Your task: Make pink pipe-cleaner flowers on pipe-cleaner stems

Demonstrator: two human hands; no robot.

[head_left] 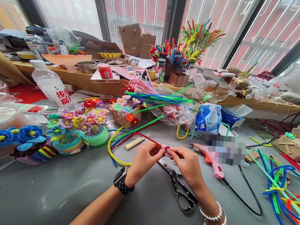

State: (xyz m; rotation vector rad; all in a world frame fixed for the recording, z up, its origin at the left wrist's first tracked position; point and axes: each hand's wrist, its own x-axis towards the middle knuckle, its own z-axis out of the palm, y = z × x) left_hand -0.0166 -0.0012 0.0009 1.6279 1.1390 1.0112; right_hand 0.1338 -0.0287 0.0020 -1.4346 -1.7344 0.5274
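Note:
Near the middle of the grey table, my left hand (146,159) pinches a red tinsel pipe cleaner (147,137) whose long end trails to the left. My right hand (186,163) is closed at the same spot, fingertips close to the left ones. Between them is a small pink and red piece (165,147), partly hidden by the fingers. Black-handled scissors (182,192) lie under and between my hands. A pink glue gun (210,159) rests just right of my right hand. A pale stick (134,143) lies left of my left hand.
Pots of pipe-cleaner flowers (68,141) stand at the left, beside a plastic bottle (51,84). Behind my hands are green pipe cleaners (167,99) on a plastic bag and a blue packet (208,118). Loose coloured pipe cleaners (277,186) and a black cord (247,205) lie right.

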